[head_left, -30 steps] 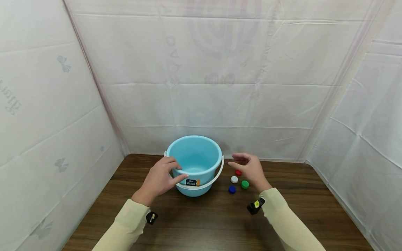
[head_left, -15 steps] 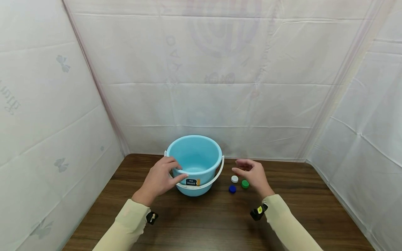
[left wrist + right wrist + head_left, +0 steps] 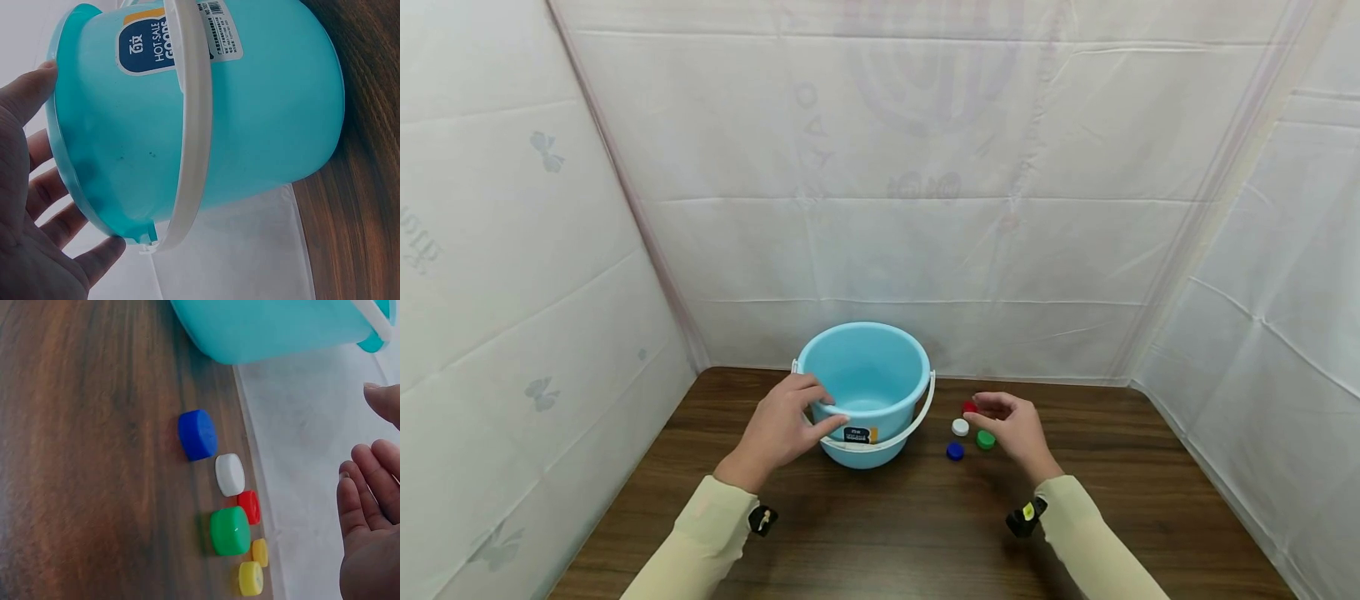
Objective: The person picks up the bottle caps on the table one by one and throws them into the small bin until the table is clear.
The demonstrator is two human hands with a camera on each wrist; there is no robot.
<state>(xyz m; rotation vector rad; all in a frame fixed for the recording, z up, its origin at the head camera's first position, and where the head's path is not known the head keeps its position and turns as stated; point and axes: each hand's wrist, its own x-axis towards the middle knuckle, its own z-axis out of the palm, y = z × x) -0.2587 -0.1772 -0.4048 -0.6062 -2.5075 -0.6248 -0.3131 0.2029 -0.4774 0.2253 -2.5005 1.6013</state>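
Wood table (image 3: 880,533) holds a bucket (image 3: 867,358) near its back edge, left hand (image 3: 781,427) gripping it (hard tug could tip it), caps (image 3: 230,531) between it and the right edge, right hand (image 3: 1012,427) by them, holding nothing, though one careless sweep could scatter them.

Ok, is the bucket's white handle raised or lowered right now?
Lowered. The white handle hangs across the near side of the blue bucket, rather than arching over its opening.
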